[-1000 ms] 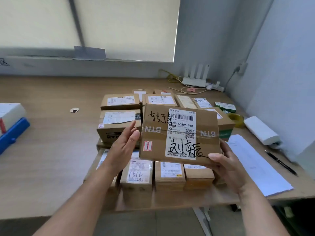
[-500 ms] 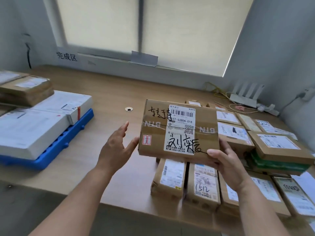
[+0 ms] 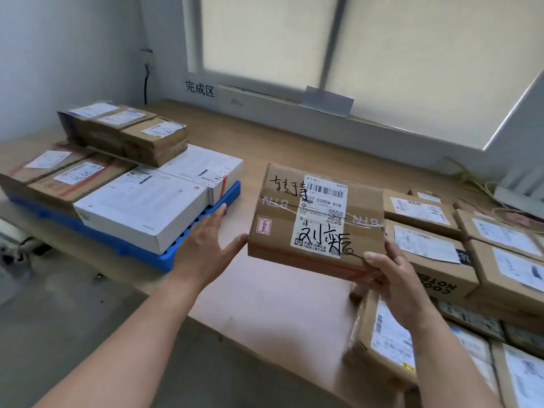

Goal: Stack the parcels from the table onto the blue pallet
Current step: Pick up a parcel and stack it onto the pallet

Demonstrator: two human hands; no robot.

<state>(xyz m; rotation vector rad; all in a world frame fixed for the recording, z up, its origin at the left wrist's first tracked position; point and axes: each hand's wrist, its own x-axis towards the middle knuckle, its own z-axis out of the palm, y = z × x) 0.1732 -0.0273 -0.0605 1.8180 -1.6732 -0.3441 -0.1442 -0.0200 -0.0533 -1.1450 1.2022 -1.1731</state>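
wooden table [image 3: 273, 293]: blue pallet [image 3: 147, 254], parcels [image 3: 426, 248].

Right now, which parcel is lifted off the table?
The brown parcel with black handwriting, gripped by the right hand; all the others lie on the table or the blue pallet.

brown parcel [image 3: 316, 222] with white label, blue pallet [image 3: 141, 248], white boxes [image 3: 144, 207].
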